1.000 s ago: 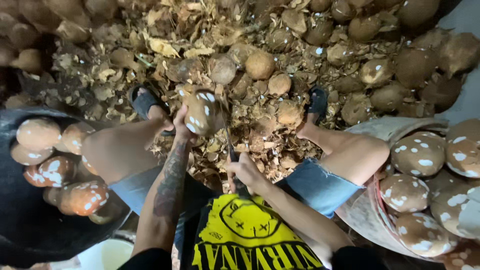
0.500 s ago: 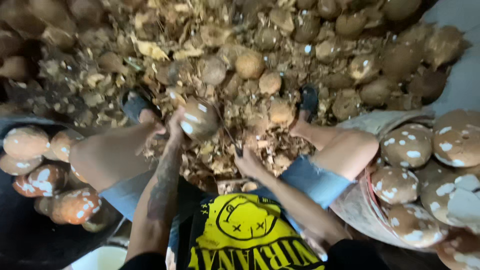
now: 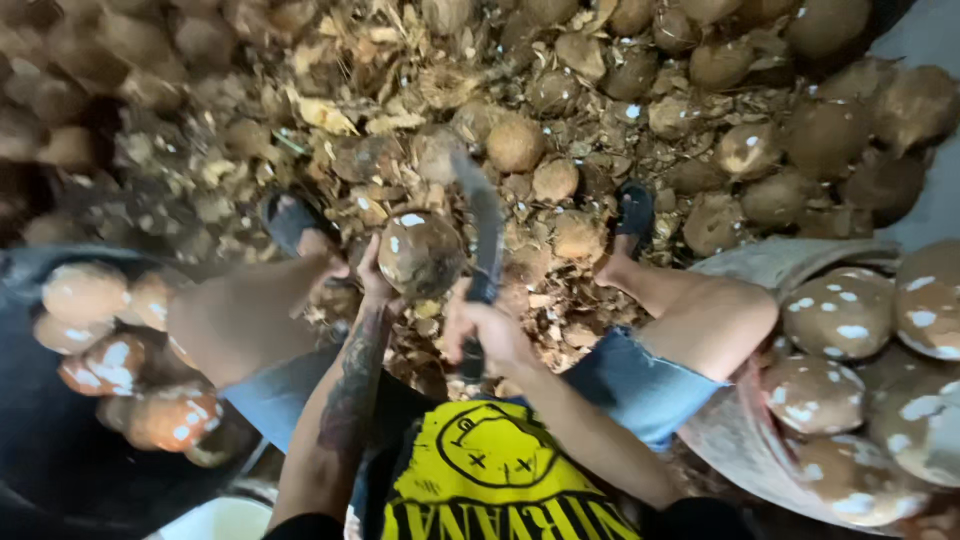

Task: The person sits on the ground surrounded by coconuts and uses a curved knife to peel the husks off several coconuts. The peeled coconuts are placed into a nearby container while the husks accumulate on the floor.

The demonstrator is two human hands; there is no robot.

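We look down over our knees at a floor heaped with coconuts and torn husk. Our left hand (image 3: 372, 285) is cupped under a brown coconut (image 3: 420, 255), fingers closed around its lower side, holding it up just above the centre of the scene. Our right hand (image 3: 487, 325) is wrapped tight around the dark handle of a big curved knife (image 3: 484, 235); its blade rises toward 12 o'clock and passes just beside the coconut's right side, though we cannot tell whether steel touches shell. Behind them, from 10 to 2 o'clock, lies a pile of husk scraps (image 3: 400, 110) mixed with unpeeled coconuts (image 3: 515, 145). Our feet in dark sandals (image 3: 634, 212) rest at the edge of that pile, one at 11 o'clock, one at 1 o'clock. At 9 o'clock a dark tub (image 3: 40, 430) holds peeled coconuts (image 3: 85, 292) with white patches. At 3 o'clock more peeled, white-spotted coconuts (image 3: 838, 312) lie on a pale sack (image 3: 770, 262).
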